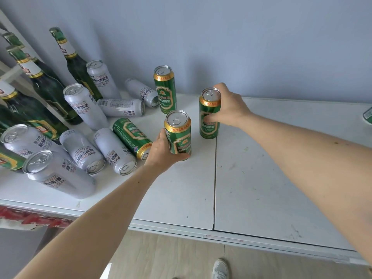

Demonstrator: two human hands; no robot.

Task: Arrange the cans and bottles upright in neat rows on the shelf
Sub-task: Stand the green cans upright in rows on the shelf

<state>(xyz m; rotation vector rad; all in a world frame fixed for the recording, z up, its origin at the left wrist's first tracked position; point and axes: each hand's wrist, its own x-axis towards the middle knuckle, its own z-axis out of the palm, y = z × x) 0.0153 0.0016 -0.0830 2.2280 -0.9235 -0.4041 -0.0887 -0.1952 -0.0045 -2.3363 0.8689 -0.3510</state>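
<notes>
The left hand (161, 147) has its fingers curled round the lower body of an upright green can (178, 132), thumb at the base, the can standing on the white shelf (251, 178); the right hand (229, 106) grips a second upright green can (210, 112) from its right side, fingers wrapped across the label; a third green can (165, 90) stands free behind and between them, near the wall; left of the hands a fourth green can (131, 136) lies on its side among toppled and upright silver cans (84, 106); dark green bottles (46, 85) stand at the far left
</notes>
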